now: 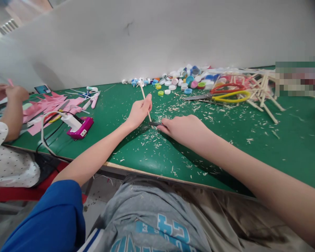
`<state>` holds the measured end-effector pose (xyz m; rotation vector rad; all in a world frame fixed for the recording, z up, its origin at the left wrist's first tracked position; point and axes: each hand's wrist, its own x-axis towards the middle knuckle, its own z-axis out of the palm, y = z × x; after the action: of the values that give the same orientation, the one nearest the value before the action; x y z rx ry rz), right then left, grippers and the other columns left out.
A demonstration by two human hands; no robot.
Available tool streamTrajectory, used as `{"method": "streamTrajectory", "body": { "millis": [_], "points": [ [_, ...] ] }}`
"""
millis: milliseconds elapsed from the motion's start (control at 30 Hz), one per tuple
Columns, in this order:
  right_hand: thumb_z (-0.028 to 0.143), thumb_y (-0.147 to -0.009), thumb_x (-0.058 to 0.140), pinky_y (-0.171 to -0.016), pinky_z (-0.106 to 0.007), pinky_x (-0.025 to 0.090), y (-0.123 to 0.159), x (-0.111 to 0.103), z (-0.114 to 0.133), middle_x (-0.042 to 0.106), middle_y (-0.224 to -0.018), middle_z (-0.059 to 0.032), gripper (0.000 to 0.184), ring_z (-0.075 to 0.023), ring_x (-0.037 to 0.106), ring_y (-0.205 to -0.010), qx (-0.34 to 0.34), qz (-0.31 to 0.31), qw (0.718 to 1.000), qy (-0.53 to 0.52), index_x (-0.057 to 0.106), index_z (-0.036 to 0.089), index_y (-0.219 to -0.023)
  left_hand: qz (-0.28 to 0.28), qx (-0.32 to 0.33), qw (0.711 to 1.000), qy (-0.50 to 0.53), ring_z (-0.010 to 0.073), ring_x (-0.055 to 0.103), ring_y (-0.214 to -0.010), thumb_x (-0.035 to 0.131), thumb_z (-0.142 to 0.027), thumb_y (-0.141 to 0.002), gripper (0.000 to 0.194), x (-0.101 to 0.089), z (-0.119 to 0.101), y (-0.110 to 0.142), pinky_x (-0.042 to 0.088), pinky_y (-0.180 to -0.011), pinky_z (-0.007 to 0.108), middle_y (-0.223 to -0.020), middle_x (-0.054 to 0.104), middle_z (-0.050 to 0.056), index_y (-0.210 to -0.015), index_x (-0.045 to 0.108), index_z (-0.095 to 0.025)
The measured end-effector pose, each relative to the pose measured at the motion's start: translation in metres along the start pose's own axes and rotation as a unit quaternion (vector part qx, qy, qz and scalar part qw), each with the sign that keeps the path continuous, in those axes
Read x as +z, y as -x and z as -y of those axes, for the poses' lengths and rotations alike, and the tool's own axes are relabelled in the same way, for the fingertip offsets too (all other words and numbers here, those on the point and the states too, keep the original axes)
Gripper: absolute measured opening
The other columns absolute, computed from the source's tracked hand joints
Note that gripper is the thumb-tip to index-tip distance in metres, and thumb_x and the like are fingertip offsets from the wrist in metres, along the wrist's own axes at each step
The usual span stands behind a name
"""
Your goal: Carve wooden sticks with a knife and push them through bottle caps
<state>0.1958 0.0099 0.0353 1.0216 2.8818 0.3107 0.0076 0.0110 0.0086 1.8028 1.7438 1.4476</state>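
Note:
My left hand (139,111) is closed round a thin wooden stick (145,99) that leans away from me, with a white bottle cap (141,84) on its far tip. The stick's lower end rests on the green table (291,140). My right hand (185,128) lies just right of it, fingers pinched on a small dark tool (154,124) whose tip meets the foot of the stick. Pale wood shavings (157,140) are scattered on the table around both hands.
Several coloured bottle caps (183,80) lie along the white wall. Red and yellow scissors (225,92) and a heap of wooden sticks (259,92) sit at the back right. At the left, another person's hands (5,94) work over pink paper (49,105), near a pink device (81,127) with a white cable.

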Motion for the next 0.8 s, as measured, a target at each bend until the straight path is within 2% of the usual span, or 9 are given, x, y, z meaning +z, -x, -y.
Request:
{"method": "streamTrajectory", "body": {
  "millis": [200, 400, 500, 633, 733, 800],
  "points": [
    [0.044, -0.103, 0.026, -0.06, -0.028, 0.031, 0.003, -0.008, 0.005, 0.065, -0.085, -0.0082, 0.042, -0.0232, 0.064, -0.079, 0.0, 0.022, 1.0, -0.008, 0.059, 0.018, -0.099, -0.011, -0.012, 1.0, 0.003, 0.0097, 0.038, -0.048, 0.036, -0.064, -0.091, 0.063, 0.0, -0.002, 0.001, 0.033, -0.057, 0.029, -0.045, 0.039, -0.004, -0.047, 0.042, -0.021],
    [0.044, -0.102, 0.026, -0.061, -0.029, 0.034, 0.002, -0.002, 0.004, 0.065, -0.085, -0.0089, 0.044, -0.0235, 0.063, -0.079, -0.001, 0.041, 0.999, -0.032, 0.061, 0.018, -0.099, -0.015, -0.013, 1.0, -0.004, 0.0098, 0.037, -0.047, 0.038, -0.062, -0.092, 0.062, -0.001, -0.002, 0.001, 0.032, -0.056, 0.029, -0.044, 0.037, -0.004, -0.046, 0.041, -0.021],
    [0.049, -0.101, 0.026, -0.06, -0.028, 0.033, -0.001, 0.003, -0.004, 0.063, -0.081, -0.0085, 0.047, -0.0212, 0.061, -0.074, -0.001, 0.04, 0.997, -0.06, 0.062, 0.019, -0.099, -0.017, -0.014, 1.0, -0.007, 0.0094, 0.036, -0.047, 0.039, -0.061, -0.092, 0.061, 0.0, -0.002, 0.001, 0.032, -0.055, 0.029, -0.044, 0.037, -0.004, -0.046, 0.041, -0.02],
    [0.056, -0.099, 0.025, -0.057, -0.027, 0.031, -0.004, 0.006, -0.021, 0.062, -0.081, -0.0076, 0.054, -0.0146, 0.053, -0.063, -0.006, 0.054, 0.986, -0.156, 0.063, 0.018, -0.092, -0.023, -0.02, 1.0, 0.0, 0.0094, 0.035, -0.045, 0.041, -0.062, -0.09, 0.061, 0.0, -0.001, 0.001, 0.032, -0.054, 0.029, -0.042, 0.036, -0.004, -0.045, 0.041, -0.021],
    [0.058, -0.095, 0.031, -0.056, -0.026, 0.031, -0.002, 0.004, -0.033, 0.062, -0.081, -0.0064, 0.051, -0.0126, 0.05, -0.059, -0.004, 0.072, 0.979, -0.193, 0.06, 0.018, -0.092, -0.019, -0.021, 1.0, 0.0, 0.0095, 0.036, -0.046, 0.041, -0.063, -0.09, 0.061, 0.0, -0.001, 0.001, 0.032, -0.055, 0.029, -0.042, 0.036, -0.004, -0.046, 0.041, -0.021],
    [0.058, -0.092, 0.037, -0.055, -0.026, 0.03, 0.001, 0.001, -0.039, 0.062, -0.08, -0.0051, 0.045, -0.0127, 0.049, -0.057, 0.0, 0.081, 0.976, -0.2, 0.058, 0.019, -0.099, -0.017, -0.021, 1.0, 0.0, 0.0096, 0.036, -0.046, 0.041, -0.064, -0.09, 0.062, 0.0, -0.001, 0.001, 0.032, -0.055, 0.029, -0.042, 0.035, -0.004, -0.046, 0.041, -0.021]
  ]
}}
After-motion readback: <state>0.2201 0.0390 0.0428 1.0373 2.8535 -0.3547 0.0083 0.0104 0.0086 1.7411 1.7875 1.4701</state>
